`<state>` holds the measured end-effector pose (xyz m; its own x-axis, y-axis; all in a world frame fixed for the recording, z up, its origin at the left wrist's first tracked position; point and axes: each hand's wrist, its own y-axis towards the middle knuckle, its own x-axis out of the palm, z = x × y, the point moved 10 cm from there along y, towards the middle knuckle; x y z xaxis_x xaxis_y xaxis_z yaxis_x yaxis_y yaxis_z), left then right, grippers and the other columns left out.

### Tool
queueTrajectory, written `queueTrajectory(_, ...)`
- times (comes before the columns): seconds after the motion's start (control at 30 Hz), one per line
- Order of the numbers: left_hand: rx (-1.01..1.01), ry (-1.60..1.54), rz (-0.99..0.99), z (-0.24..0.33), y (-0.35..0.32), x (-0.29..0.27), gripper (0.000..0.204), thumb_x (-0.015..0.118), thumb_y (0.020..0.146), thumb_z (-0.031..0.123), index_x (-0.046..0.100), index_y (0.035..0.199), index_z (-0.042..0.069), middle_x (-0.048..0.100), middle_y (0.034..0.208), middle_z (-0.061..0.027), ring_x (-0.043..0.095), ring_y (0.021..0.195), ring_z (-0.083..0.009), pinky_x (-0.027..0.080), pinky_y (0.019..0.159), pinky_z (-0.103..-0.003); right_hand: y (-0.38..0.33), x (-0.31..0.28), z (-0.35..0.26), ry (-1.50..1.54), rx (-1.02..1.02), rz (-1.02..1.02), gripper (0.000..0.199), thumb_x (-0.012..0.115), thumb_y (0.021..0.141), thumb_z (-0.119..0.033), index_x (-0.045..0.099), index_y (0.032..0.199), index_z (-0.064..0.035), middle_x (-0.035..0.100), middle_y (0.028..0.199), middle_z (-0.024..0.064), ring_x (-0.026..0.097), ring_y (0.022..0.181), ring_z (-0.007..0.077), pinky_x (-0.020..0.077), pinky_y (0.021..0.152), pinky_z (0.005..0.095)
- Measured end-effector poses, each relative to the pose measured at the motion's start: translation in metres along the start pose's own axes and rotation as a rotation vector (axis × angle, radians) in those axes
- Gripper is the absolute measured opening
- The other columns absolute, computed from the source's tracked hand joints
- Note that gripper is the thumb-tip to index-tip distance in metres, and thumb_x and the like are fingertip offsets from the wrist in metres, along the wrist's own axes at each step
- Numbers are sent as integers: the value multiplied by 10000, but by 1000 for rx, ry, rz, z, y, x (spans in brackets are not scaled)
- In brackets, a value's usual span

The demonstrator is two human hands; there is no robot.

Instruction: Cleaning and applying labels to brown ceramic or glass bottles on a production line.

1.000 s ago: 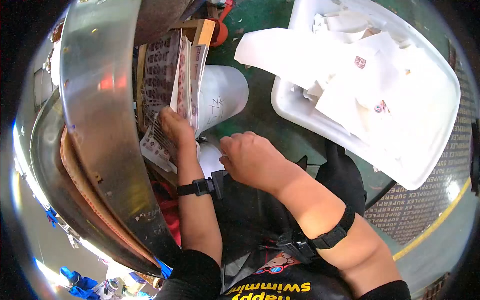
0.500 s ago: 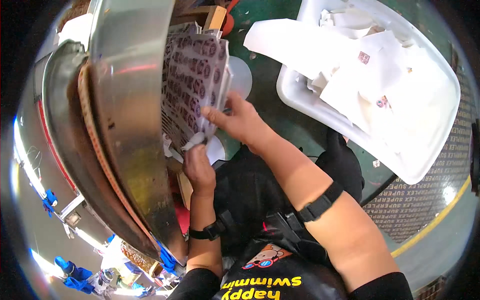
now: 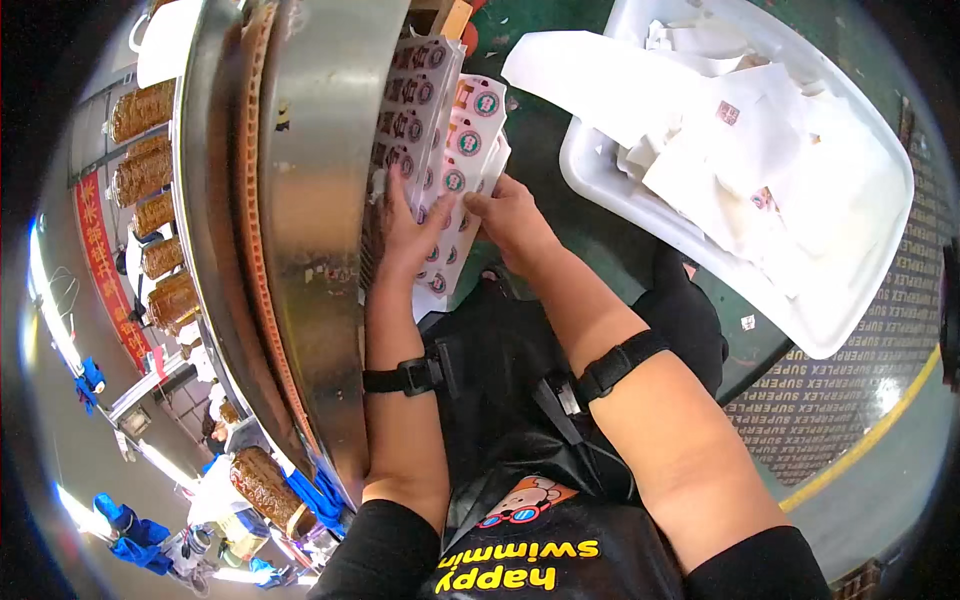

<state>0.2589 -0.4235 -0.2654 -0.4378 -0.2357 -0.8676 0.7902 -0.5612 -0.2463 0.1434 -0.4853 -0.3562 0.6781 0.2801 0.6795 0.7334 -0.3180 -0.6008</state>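
Sheets printed with rows of small round emblems (image 3: 465, 142) stand on edge beside a metal-sided worktop or machine. My left hand (image 3: 408, 238) lies against the darker, translucent printed sheets (image 3: 412, 95), its thumb and forefinger apart. On the other side, my right hand (image 3: 515, 225) pinches the edge of the whiter printed sheets, its thumb in front and its other fingers partly hidden behind. The lower ends of the sheets are partly covered by my left hand.
A large white plastic tub (image 3: 850, 300) full of crumpled white paper (image 3: 700, 150) stands on the green floor to the right. A tall, curved-looking metal side (image 3: 315, 200) runs along my left. Several brown rolls or bundles (image 3: 140, 110) lie beyond it. Patterned boarding (image 3: 830, 400) lies at the lower right.
My left hand has moved up from the lower corner onto the sheets' face. The sheets are now fanned apart, showing whiter ones with coloured emblems. My right hand has shifted slightly right.
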Motion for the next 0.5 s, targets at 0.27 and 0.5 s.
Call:
queueTrajectory(0.27, 200, 272, 123, 15, -9, -10, 434, 514, 903, 246, 487, 1221, -48, 575, 1049, -281, 553, 986, -400, 440, 837, -433, 0, 12, -6, -98, -13, -89, 297, 538, 864, -53, 525, 1150, 25, 613, 1055, 111, 620, 925, 229, 519, 832, 401)
queueTrajectory(0.5, 221, 146, 432, 25, -42, -54, 346, 413, 953, 146, 445, 1236, -51, 579, 1080, -269, 590, 933, -363, 468, 801, -406, 4, 0, -6, -120, -49, -32, 352, 552, 799, -10, 522, 1147, 34, 608, 1068, 115, 615, 937, 213, 520, 808, 361)
